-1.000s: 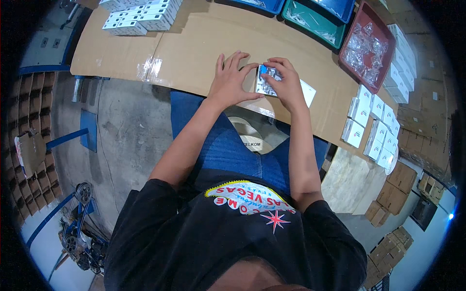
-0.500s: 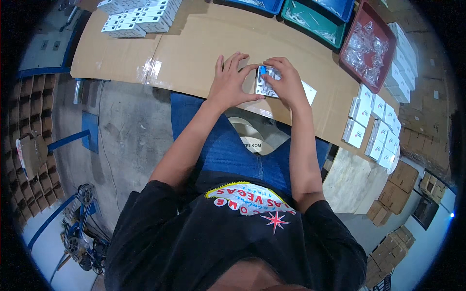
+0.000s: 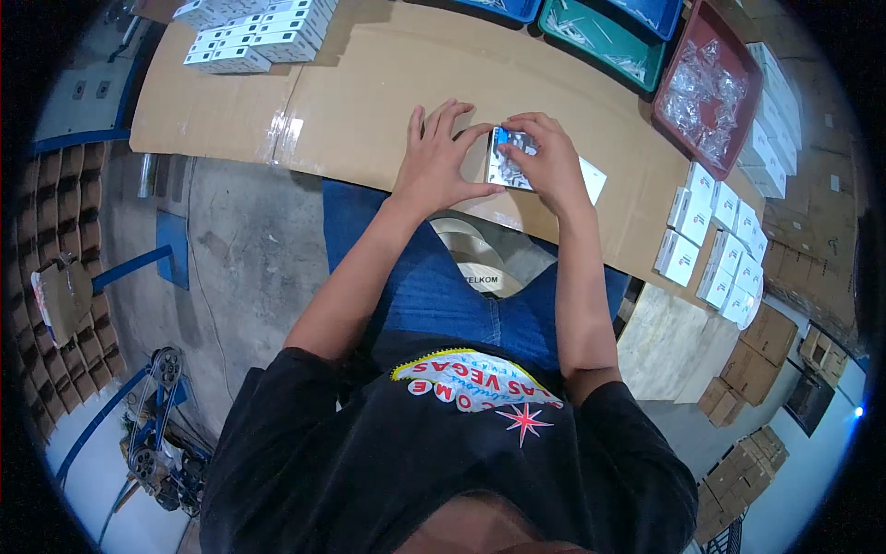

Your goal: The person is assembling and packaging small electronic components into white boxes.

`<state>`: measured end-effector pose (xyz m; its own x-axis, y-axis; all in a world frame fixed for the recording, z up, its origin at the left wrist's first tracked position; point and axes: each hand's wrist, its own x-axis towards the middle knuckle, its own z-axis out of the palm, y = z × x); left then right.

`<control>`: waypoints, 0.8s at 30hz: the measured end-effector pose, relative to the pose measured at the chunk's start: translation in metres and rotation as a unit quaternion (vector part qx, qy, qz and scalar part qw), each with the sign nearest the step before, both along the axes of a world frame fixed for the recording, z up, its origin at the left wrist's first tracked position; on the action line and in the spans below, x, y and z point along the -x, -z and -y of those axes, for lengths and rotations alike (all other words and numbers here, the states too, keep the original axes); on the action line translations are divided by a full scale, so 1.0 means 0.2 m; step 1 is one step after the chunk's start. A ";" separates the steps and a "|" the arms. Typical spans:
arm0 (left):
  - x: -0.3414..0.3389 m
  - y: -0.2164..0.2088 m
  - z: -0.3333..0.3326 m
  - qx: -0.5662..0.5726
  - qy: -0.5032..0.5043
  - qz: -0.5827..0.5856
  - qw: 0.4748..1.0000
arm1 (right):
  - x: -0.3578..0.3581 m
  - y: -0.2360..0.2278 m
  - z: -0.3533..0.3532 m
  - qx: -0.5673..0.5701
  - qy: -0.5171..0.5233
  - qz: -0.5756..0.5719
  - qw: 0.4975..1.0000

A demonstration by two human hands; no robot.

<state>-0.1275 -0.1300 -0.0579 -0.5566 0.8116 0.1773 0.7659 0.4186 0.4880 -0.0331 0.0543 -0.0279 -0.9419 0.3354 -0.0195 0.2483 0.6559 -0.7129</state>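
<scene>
On the cardboard-covered table before me lies a small white open box, with grey-white small parts and a blue piece showing in it. My left hand steadies its left end between thumb and forefinger, the other fingers raised and spread. Over the box's right part bends my right hand, its thumb reaching in among the contents and its fingertips at the far edge. Whatever those fingers pinch is too small to make out, and the hand hides the box's right side. A flat white piece sticks out to the right of that hand.
Stacked white boxes stand at the far left. Trays hold small parts: blue, green, and dark red with clear plastic bags. More small white boxes sit at the table's right edge.
The view has shifted slightly. Both hands keep nearly the same pose at the box, with only a slight movement of the right fingers.
</scene>
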 end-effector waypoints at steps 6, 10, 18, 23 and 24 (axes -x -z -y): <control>0.00 -0.01 0.00 0.007 0.000 0.008 1.000 | 0.02 -0.05 0.01 -0.037 0.007 0.058 0.998; 0.00 0.00 0.00 -0.003 -0.003 0.005 1.000 | 0.03 -0.06 0.01 -0.035 0.006 0.069 0.997; 0.01 -0.02 -0.01 0.004 0.000 0.003 1.000 | 0.07 -0.09 0.07 -0.161 0.007 0.093 0.982; 0.00 -0.03 -0.01 0.006 -0.003 0.006 1.000 | 0.07 -0.08 0.08 -0.184 0.010 0.090 0.979; 0.00 -0.03 -0.01 0.003 0.002 0.002 1.000 | 0.06 -0.08 0.08 -0.191 0.007 0.087 0.978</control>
